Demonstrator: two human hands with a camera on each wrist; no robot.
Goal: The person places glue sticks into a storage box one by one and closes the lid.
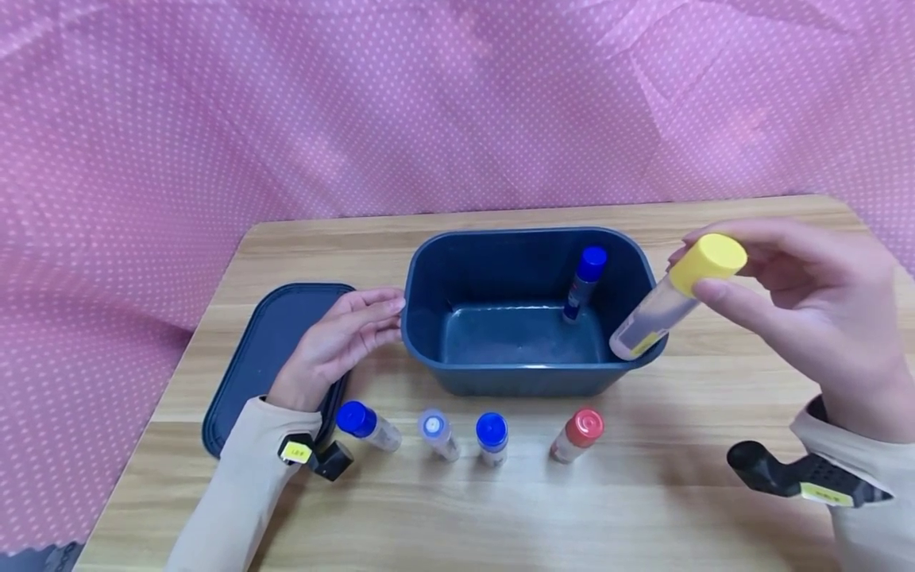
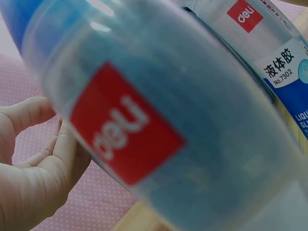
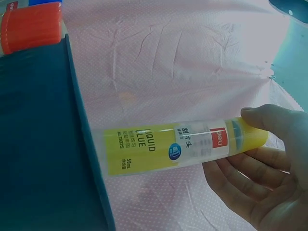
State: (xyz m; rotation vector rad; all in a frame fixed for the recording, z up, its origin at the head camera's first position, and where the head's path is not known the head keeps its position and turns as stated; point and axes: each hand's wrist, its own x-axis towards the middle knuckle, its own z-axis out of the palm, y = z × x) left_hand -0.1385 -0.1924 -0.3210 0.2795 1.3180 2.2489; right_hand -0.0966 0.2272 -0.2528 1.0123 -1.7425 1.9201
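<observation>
My right hand [image 1: 822, 310] pinches a liquid glue bottle [image 3: 144, 149] by its yellow cap, between thumb and fingers. The bottle slants, its clear bottom end over the right rim of a dark blue bin [image 1: 515, 381]. My left hand [image 1: 343, 342] has its fingers extended, fingertips at the bin's left side. Inside the bin, toward the right, a blue-capped glue bottle [image 1: 584, 282] leans on the wall. In the left wrist view, a clear glue bottle [image 2: 134, 125] with a red label stands close to the camera and hides part of the scene.
In front of the bin stand several glue bottles: a blue-capped one [image 1: 368, 425], a pale-topped one [image 1: 438, 433], another blue-capped one [image 1: 492, 435] and a red-capped one [image 1: 577, 435]. A dark blue lid [image 1: 260, 361] lies left, partly under the left arm. Pink dotted cloth [image 1: 457, 111] hangs behind the table.
</observation>
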